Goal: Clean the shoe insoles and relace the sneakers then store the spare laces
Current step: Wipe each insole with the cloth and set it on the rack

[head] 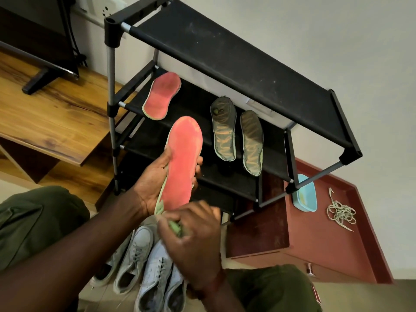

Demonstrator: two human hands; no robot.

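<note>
The left hand (155, 176) cradles the red insole (183, 163) face up from beneath, so the right hand (193, 235), clenched round a green cloth (176, 228) (blurred), can scrub its heel. Three other insoles (224, 129) lie on the rack shelf (195, 106), probably airing.

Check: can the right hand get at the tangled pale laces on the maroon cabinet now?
Likely not yet: the right hand grips a green cloth at the heel of the red insole. The tangled pale laces lie uncovered on the maroon cabinet, so the way itself looks free.
</note>
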